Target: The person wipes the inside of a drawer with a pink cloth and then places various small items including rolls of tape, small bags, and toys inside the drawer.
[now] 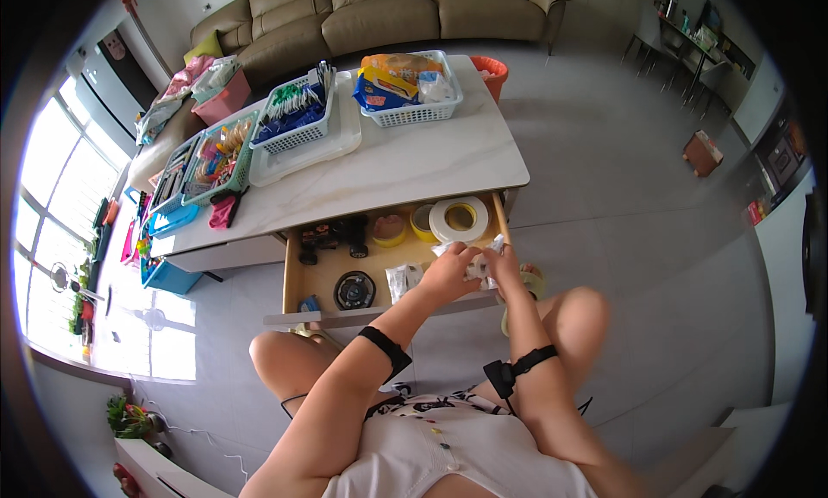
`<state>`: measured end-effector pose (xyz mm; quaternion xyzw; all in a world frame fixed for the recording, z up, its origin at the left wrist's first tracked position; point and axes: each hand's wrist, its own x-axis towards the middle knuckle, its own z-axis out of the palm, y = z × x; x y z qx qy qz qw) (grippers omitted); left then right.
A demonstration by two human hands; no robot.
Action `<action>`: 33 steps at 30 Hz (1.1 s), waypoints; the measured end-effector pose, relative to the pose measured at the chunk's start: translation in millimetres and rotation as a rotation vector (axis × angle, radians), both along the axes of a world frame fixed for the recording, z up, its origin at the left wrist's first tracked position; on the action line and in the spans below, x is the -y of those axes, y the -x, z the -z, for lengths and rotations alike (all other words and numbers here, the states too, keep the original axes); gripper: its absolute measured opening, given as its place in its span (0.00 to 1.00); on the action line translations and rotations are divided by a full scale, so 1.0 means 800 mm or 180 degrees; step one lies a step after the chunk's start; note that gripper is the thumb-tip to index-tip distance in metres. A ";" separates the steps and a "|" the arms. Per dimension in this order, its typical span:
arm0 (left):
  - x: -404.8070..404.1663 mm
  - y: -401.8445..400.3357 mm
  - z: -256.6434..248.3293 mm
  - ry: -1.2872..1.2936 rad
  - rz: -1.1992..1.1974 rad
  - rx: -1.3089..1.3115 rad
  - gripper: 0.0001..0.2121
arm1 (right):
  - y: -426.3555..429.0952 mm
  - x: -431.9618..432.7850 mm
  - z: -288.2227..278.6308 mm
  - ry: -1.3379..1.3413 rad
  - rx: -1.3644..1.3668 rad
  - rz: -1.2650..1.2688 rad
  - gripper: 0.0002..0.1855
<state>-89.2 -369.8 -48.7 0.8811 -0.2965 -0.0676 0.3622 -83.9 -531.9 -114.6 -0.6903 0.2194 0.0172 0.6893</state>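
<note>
Over the right front of an open wooden drawer [381,271], my left hand [447,271] and my right hand [504,264] meet on a white plastic packet [479,269]. Both hold it by their fingers, which cover much of it. Another white packet [402,282] lies in the drawer, left of my left hand. Behind my hands are a large white tape roll [442,218] and a yellow tape roll [422,223]. Farther left sit another yellow-edged roll [389,231], a toy car [333,236], a round black steering-wheel-shaped toy [354,290] and a small blue item [309,303].
Above the drawer is a marble-look tabletop [414,158]. It carries a white basket of packages [414,116], a basket of blue and green items [294,132] on a clear lid [349,132], and a green basket [223,191]. My knees flank the drawer front. A red bin [497,77] stands behind the table.
</note>
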 end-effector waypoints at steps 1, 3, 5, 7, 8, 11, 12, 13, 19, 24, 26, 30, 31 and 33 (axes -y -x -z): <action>-0.008 0.000 0.013 -0.0075 0.0085 -0.0018 0.21 | 0.001 -0.008 -0.002 0.1212 0.0037 -0.0084 0.21; -0.022 -0.002 0.029 -0.0135 0.0145 -0.0026 0.21 | 0.015 -0.026 -0.025 0.2119 0.0002 -0.0486 0.20; -0.032 -0.003 0.035 -0.0338 0.0421 0.0031 0.21 | 0.015 -0.031 -0.023 0.2502 -0.0149 -0.0680 0.21; -0.034 -0.006 0.034 -0.0394 0.0321 0.0081 0.18 | 0.010 -0.021 -0.015 0.1914 -0.0310 -0.0765 0.21; -0.039 -0.009 0.033 -0.0464 0.0249 0.0092 0.17 | 0.006 -0.016 -0.012 0.1729 -0.0383 -0.0841 0.23; -0.059 -0.010 0.032 -0.0527 0.0079 -0.0061 0.16 | 0.006 -0.022 0.005 0.2383 -0.0237 -0.0758 0.25; -0.069 -0.007 0.036 -0.0547 0.0116 -0.0188 0.17 | 0.003 -0.031 0.003 0.2534 -0.0358 -0.0830 0.25; -0.078 -0.007 0.039 -0.0563 0.0155 -0.0314 0.18 | 0.005 -0.038 0.003 0.2511 -0.0325 -0.0841 0.25; -0.095 0.002 0.044 -0.0188 0.0056 -0.1497 0.18 | 0.038 -0.074 -0.013 0.3311 0.1687 -0.0816 0.24; -0.126 -0.001 0.032 -0.0080 0.0127 -0.1419 0.20 | 0.060 -0.096 -0.022 0.3258 0.2156 -0.1362 0.23; -0.154 -0.011 0.033 -0.0299 0.0199 -0.0871 0.21 | 0.064 -0.104 -0.031 0.3344 0.2309 -0.1440 0.24; -0.191 -0.024 -0.011 -0.0450 -0.0638 -0.0870 0.21 | 0.051 -0.097 -0.027 0.3596 0.2760 -0.1479 0.34; -0.203 -0.026 -0.026 -0.0516 -0.0739 -0.0854 0.21 | 0.046 -0.096 -0.028 0.3662 0.2839 -0.1490 0.36; -0.225 -0.032 -0.051 -0.0575 -0.0908 -0.0867 0.22 | 0.026 -0.101 -0.029 0.3562 0.2824 -0.1502 0.39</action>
